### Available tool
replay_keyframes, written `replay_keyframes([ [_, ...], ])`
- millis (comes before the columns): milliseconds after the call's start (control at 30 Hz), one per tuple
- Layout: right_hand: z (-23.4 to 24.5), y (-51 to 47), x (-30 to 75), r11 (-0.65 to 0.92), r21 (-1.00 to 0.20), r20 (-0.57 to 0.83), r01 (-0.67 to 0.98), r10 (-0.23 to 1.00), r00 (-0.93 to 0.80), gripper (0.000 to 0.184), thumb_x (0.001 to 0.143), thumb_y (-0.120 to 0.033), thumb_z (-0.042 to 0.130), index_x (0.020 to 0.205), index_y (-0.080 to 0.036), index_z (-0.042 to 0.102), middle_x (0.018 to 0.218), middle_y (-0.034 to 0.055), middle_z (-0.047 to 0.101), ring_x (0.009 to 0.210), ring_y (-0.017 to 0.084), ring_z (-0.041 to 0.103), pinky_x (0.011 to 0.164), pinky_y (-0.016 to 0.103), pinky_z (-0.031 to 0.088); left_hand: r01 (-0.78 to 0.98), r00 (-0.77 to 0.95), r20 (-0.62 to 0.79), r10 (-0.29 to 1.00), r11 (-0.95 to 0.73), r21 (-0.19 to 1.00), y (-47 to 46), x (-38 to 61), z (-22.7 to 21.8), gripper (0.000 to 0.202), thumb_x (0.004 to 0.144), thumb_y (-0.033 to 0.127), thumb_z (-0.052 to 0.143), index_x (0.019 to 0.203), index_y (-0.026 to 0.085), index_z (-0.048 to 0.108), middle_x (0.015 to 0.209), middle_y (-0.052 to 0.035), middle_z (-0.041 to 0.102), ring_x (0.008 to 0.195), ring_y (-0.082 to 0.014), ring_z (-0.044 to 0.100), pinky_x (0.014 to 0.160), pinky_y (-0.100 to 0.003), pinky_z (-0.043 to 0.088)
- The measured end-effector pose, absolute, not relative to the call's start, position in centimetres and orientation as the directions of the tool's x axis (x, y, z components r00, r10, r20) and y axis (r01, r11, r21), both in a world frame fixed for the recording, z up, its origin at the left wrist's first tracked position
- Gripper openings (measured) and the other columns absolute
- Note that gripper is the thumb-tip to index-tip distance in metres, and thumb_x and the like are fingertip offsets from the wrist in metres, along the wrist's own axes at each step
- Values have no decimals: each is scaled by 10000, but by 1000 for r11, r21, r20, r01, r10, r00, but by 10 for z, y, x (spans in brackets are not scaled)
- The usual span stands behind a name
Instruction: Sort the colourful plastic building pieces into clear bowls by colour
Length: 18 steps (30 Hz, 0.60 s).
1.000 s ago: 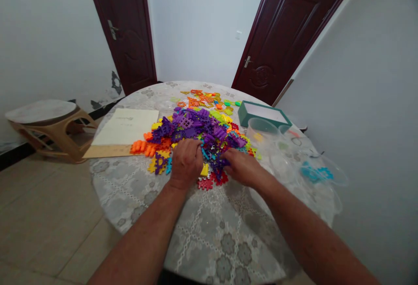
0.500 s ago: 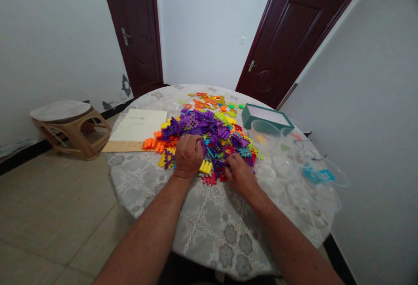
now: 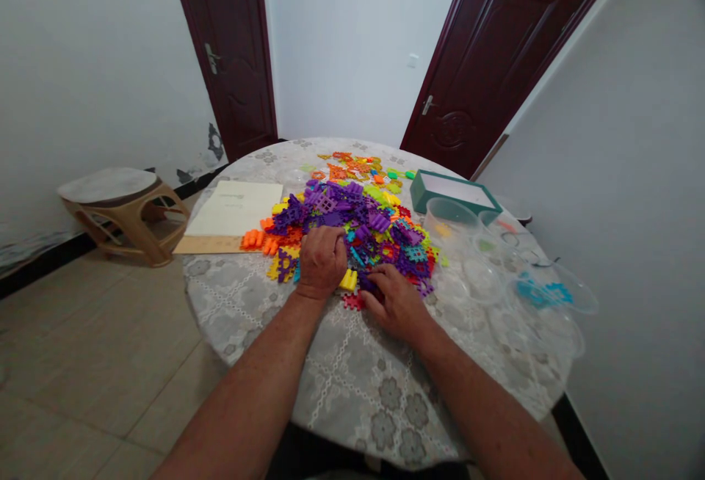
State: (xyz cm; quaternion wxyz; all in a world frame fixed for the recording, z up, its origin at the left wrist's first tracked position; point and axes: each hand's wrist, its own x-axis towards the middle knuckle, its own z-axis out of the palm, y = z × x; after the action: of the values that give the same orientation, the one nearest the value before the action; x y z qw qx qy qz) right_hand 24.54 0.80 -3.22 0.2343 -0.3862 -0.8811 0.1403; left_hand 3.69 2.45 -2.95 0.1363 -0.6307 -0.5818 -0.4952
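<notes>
A heap of plastic building blocks (image 3: 330,205) lies mid-table, mostly purple on top, with orange, yellow, red, green and blue ones around. At the heap's near side my left hand (image 3: 322,260) is closed, its fingers curled down; whatever is in them is hidden, though purple shows along its edge. To its right, my right hand (image 3: 397,300) has its thumb and fingers around a dark purple block (image 3: 368,282). Between the hands sits a ridged yellow block (image 3: 349,280). A red notched block (image 3: 353,301) lies flat just below it.
Left of the heap lie a cream booklet (image 3: 236,208) and a wooden ruler (image 3: 206,245). A green box (image 3: 454,194) and several clear plastic tubs (image 3: 452,217) stand right, one holding blue blocks (image 3: 543,291). Loose orange pieces (image 3: 341,170) spread behind. A stool (image 3: 124,208) is beside the table.
My right hand has shifted slightly left and turned, its fingers now closer to the yellow block with a purple block between them. My left hand has barely moved. The view tilted slightly.
</notes>
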Motion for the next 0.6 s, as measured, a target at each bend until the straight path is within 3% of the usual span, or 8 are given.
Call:
replay_keyframes([
  [67,-31,6,244,673,-409,283,616,735,-616,347,969,-380,662,1251,-178,665,1259,150,622,1138,274,612,1018,406,515,869,-162,784,600,-289,401,24,37,-30,175,999,171,493,971,211,661,930,-77,724,933,-250,628,889,-409,452],
  [133,-31,6,245,680,-389,275,621,730,-626,302,975,-308,628,1240,-166,658,1247,150,630,1133,265,608,1004,386,506,867,-161,785,599,-294,403,24,36,-31,178,1001,170,490,981,207,663,941,-80,728,944,-252,625,893,-410,452],
  [267,-34,14,249,668,-374,314,643,743,-590,150,972,-177,509,1039,-177,643,1033,105,661,982,231,611,882,337,484,869,-178,776,605,-274,412,25,36,-31,174,994,171,496,990,207,666,962,-84,733,954,-254,626,899,-415,452],
  [433,-25,19,255,595,-449,408,666,800,-440,149,966,-242,495,822,-217,524,823,39,597,787,192,564,718,303,403,875,-181,775,606,-260,408,26,36,-28,165,978,161,503,969,217,658,940,-80,727,941,-256,634,885,-407,464],
  [600,16,10,265,457,-569,251,684,888,-385,219,942,-322,554,754,-225,501,679,-27,543,629,146,498,587,271,307,873,-162,799,579,-293,390,25,35,-28,161,977,153,506,962,212,654,924,-77,722,910,-255,628,872,-408,471],
])
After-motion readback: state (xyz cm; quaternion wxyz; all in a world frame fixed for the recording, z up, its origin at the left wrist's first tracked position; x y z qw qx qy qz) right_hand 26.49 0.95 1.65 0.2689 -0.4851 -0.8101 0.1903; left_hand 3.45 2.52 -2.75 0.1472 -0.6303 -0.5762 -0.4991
